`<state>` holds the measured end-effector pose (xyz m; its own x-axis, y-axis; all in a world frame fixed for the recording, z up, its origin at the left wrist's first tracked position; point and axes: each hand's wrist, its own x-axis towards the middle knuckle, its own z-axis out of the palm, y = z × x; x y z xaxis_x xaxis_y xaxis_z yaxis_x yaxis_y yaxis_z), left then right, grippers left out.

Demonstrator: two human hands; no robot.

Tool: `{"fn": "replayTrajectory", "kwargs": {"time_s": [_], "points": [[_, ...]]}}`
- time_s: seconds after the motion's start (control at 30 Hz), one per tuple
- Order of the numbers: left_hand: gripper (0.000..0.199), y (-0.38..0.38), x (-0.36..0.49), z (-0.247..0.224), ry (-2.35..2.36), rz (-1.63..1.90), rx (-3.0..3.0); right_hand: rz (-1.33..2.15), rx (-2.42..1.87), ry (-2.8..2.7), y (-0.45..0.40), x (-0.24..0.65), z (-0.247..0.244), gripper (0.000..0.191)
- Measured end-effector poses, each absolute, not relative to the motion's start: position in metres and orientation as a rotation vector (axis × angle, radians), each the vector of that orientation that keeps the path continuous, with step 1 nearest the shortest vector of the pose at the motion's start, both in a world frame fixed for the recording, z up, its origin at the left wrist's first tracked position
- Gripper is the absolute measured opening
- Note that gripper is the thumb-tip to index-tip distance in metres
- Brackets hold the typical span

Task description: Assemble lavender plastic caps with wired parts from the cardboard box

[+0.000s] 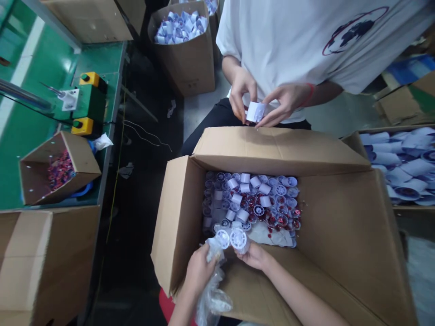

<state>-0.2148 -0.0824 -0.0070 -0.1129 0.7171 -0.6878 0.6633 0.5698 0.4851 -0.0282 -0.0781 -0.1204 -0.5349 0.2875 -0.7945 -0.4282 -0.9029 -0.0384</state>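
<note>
My left hand [200, 268] is closed on a crumpled clear plastic bag [214, 294] over the near edge of a large open cardboard box [346, 213]. One white ring-shaped plastic piece with holes in its end [222, 239] sits at the top of the bag, by my fingers. My right hand [252, 256] grips a similar white plastic cylinder [238, 239], its spoked end facing up, right beside the first. Below, inside the box, lie many such white cylinders [242, 215], some in rows and some loose, with small red bits [272, 221] scattered among them.
Opposite me, a person's hands [282, 103] hold a white cylinder [255, 112]. Cartons of white pieces stand behind [185, 63] and at right [377, 206]. On the green bench [113, 59] at left are yellow button boxes [82, 126] and a small carton of red parts [81, 156].
</note>
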Motion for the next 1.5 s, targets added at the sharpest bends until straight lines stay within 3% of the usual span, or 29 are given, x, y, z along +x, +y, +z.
{"fn": "replayTrajectory", "kwargs": {"time_s": [0.1,0.3,0.4,0.57,0.83,0.97,1.1,1.17,1.5], "points": [[0.039,-0.086,-0.21,-0.01,1.77,0.18,1.167,2.441,-1.192,0.254,-0.087,-0.041,-0.119,0.031],[0.011,-0.089,-0.21,-0.026,1.8,0.416,1.22,2.436,-1.216,0.202,-0.088,-0.051,-0.12,0.032],[0.012,-0.089,-0.212,-0.026,1.826,0.558,1.134,2.433,-1.265,0.122,-0.084,-0.049,-0.119,0.032],[0.009,-0.093,-0.21,-0.023,1.808,0.475,1.034,2.413,-1.345,-0.054,-0.08,-0.054,-0.111,0.03],[0.034,-0.088,-0.206,-0.021,1.763,0.537,0.797,2.236,-1.477,-0.281,-0.079,-0.08,-0.096,0.026],[0.026,-0.091,-0.207,-0.021,1.79,0.522,0.859,2.183,-1.453,-0.512,-0.075,-0.078,-0.09,0.022],[0.014,-0.098,-0.205,-0.021,1.885,0.257,1.072,2.217,-1.416,-0.67,-0.073,-0.072,-0.095,0.015],[0.016,-0.099,-0.204,-0.021,1.891,0.184,1.106,2.207,-1.429,-0.672,-0.073,-0.07,-0.1,0.015],[0.031,-0.098,-0.206,-0.021,1.688,0.456,0.835,2.159,-1.428,-0.778,-0.081,-0.08,-0.114,0.015]]}}
